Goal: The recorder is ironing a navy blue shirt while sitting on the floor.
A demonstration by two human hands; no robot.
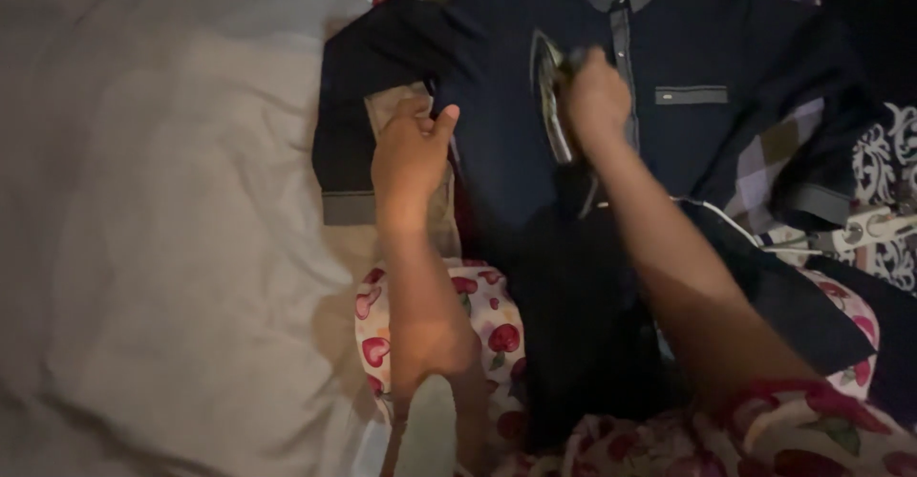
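- The scene is dim, so fine detail is lost; a pale grey sheet (153, 210) fills the left side and runs off the frame at 9 o'clock, its folds barely readable.
- The left hand (411, 157) lies at about 9 o'clock from the iron, fingers curled together and pinching the edge of the dark navy shirt (707, 47) just beside the left sleeve (349, 167); a strip of tan cloth (401, 105) peeks out beside the knuckles.
- The left forearm hides part of the cherry-print fabric (492, 329) beneath it, and a pale blurred shape at 6 o'clock cannot be made out.
- The iron (552, 105) stands on the shirt's chest, just left of the button placket (623, 47); only its narrow metal edge and dark body show.
- The right hand (594, 95) is clamped around the iron's handle from the 3 o'clock side, covering the handle entirely.
- The shirt's lower part merges into darkness below the iron, so its hem cannot be told.
- At 3 o'clock from the right hand sits the grey-trimmed chest pocket (692, 95); farther right the other sleeve lies over a checked cloth (764, 167).
- A white cord and plug (864, 229) lie near the right edge, partly cut off.
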